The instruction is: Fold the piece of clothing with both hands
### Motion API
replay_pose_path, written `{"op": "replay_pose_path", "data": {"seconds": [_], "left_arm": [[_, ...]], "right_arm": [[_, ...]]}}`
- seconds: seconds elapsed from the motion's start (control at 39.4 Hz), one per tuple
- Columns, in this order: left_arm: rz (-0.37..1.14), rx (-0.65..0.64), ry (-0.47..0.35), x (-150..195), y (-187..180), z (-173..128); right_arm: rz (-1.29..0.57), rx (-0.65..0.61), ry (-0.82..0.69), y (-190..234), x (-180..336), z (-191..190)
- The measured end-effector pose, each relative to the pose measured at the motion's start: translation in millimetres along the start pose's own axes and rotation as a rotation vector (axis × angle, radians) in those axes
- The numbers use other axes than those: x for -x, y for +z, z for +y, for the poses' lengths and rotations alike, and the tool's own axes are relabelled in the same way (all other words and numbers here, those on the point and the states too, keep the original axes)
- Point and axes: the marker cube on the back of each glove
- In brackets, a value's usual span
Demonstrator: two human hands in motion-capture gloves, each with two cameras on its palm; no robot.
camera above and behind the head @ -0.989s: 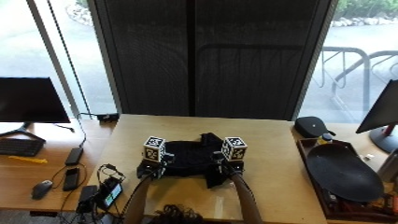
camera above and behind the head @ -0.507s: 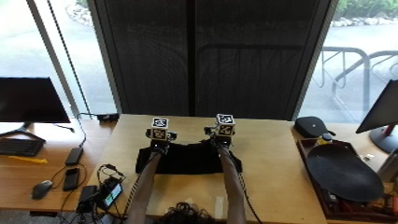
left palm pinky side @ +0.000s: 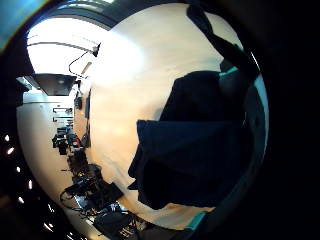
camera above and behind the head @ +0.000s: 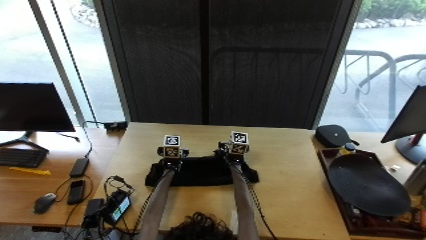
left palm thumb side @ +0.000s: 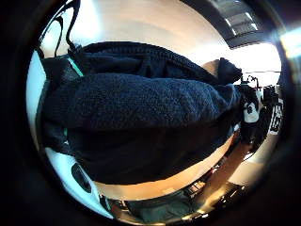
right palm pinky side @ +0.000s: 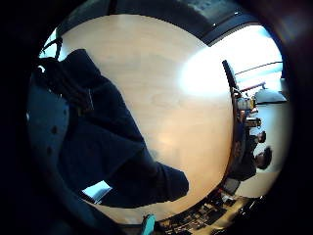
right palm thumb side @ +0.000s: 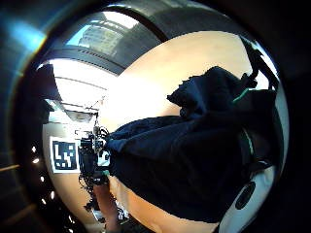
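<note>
A black garment [camera above and behind the head: 200, 171] lies bunched into a wide, low band on the wooden counter [camera above and behind the head: 286, 160], near the counter's middle and just ahead of the person. Both forearms reach up over it, side by side. The left hand [camera above and behind the head: 170, 156] sits at the garment's far edge toward 10 o'clock; the right hand [camera above and behind the head: 233, 150] sits at the far edge toward 1 o'clock. From the outside view the fingers of both hands are hidden, so whether they are spread or pinching the cloth cannot be told there.

In the left thumb-side palm view, thick, nubbly folds of the garment [left palm thumb side: 141, 108] fill most of the field, close to the palm; the little-finger-side view shows layered folds [left palm pinky side: 195, 155] lying on the pale counter [left palm pinky side: 145, 75]. The right thumb-side view shows the cloth [right palm thumb side: 194, 160] bunched close to that palm, with a ragged edge raised over the counter; the little-finger-side view shows a fold [right palm pinky side: 112, 147] trailing onto bare wood [right palm pinky side: 176, 98]. No fingers can be made out in any palm view.

Outward from the garment: a dark oval tray [camera above and behind the head: 367, 184] at 3 o'clock, a black pouch [camera above and behind the head: 334, 135] at 2 o'clock, cables and a phone [camera above and behind the head: 76, 189] at 9 o'clock, a mouse [camera above and behind the head: 44, 202] beyond them, and a monitor [camera above and behind the head: 33, 107] at 10 o'clock.
</note>
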Motion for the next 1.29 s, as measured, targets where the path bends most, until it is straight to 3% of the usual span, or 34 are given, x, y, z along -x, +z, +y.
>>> {"op": "replay_pose_path", "data": {"seconds": [0.05,0.2,0.3,0.43,0.53,0.63,0.74,0.84,0.96,1.04,1.14,1.29], "left_arm": [[0.020,0.030,0.008,3.4,-2.7,6.4],[0.140,-0.097,0.018,14.6,-23.5,20.7],[0.184,-0.217,-0.007,27.5,-33.4,41.7],[0.195,-0.298,0.008,30.3,-27.8,57.1],[0.159,-0.211,0.058,20.1,-6.4,65.7],[0.096,-0.093,0.080,11.8,16.5,69.2],[0.129,-0.022,0.113,-2.3,33.8,70.8],[0.172,0.008,0.116,-5.6,47.1,65.9],[0.248,0.088,0.114,-7.9,53.1,69.6],[0.246,0.116,0.111,-8.0,55.0,70.2],[0.239,0.104,0.104,-8.0,55.9,65.8],[0.247,0.137,0.098,-16.3,56.2,66.2]], "right_arm": [[0.005,-0.034,0.003,-8.0,-4.6,3.1],[-0.078,-0.216,0.010,-47.5,-21.6,26.3],[-0.149,-0.326,0.169,-67.1,-53.5,59.0],[-0.274,-0.190,0.375,-58.3,-78.8,107.4],[-0.381,0.068,0.435,-33.3,-86.3,136.3],[-0.324,0.266,0.501,-5.4,-104.3,150.2],[-0.255,0.232,0.575,0.8,-106.0,149.7],[-0.332,0.167,0.532,-5.3,-88.0,139.8],[-0.147,0.232,0.669,3.4,-101.8,145.0],[-0.234,0.192,0.622,3.6,-94.6,135.9],[-0.277,0.240,0.618,17.3,-104.5,127.6],[-0.473,0.096,0.538,-11.7,-103.1,115.2]]}}
